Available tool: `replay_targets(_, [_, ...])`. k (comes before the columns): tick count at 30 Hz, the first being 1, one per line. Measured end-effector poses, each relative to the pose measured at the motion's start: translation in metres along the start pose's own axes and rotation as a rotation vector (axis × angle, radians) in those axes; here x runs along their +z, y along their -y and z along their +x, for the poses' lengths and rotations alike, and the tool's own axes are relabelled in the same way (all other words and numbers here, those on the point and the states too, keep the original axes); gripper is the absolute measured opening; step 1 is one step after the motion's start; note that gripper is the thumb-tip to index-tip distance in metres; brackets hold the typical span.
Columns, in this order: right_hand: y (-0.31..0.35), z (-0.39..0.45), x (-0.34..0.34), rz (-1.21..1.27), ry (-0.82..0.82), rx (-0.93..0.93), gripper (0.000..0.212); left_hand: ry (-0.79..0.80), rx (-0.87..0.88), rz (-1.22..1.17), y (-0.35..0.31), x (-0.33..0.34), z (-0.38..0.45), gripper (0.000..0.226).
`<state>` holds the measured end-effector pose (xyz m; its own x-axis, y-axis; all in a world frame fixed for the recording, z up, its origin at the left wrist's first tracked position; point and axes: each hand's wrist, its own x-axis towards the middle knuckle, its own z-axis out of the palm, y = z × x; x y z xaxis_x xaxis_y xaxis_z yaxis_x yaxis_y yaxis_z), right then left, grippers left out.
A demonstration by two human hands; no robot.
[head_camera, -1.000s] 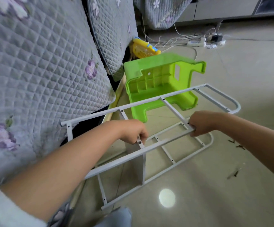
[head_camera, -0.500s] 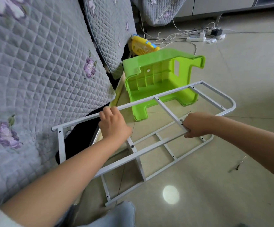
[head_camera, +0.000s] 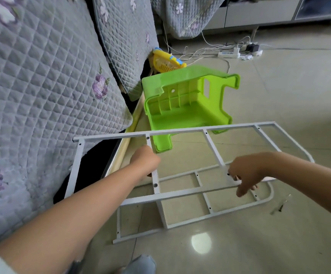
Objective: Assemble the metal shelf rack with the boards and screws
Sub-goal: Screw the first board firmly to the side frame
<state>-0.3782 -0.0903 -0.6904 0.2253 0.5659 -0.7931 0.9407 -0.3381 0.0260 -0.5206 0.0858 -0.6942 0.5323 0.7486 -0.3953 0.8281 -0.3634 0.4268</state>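
I hold one white metal side frame (head_camera: 156,180) of the rack above the floor, its face tilted toward me. My left hand (head_camera: 145,161) grips one of its cross bars near the middle. My right hand (head_camera: 243,175) holds the near long rail where another cross bar joins it, with one finger pointing down. A second white side frame (head_camera: 207,203) lies flat on the tiled floor right beneath the held one. A few dark screws (head_camera: 281,205) lie on the floor to the right of its rounded end. No boards are in view.
A green plastic stool (head_camera: 184,107) lies on its side just beyond the frames. A grey quilted sofa cover (head_camera: 41,95) fills the left. A yellow toy basket (head_camera: 166,62) and a power strip with cables (head_camera: 230,54) sit further back. Open floor lies to the right.
My left hand moved up from the near rail to a cross bar. The held frame swung up so its face turns toward me, and its left end came closer to the sofa.
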Motion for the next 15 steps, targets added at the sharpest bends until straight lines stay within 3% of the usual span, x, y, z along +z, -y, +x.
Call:
replay_targets(3, [-0.005, -0.001, 0.012, 0.014, 0.088, -0.004, 0.051, -0.015, 0.069, 0.082, -0.016, 0.006, 0.0, 0.027])
replay_targets(8, [-0.017, -0.003, 0.02, 0.106, 0.092, -0.05, 0.051, -0.036, 0.098, 0.086, -0.022, 0.01, 0.01, 0.012])
replay_targets(15, [-0.041, -0.012, 0.016, 0.371, 0.154, -0.054, 0.035, -0.03, 0.064, 0.009, -0.012, 0.002, 0.026, 0.037])
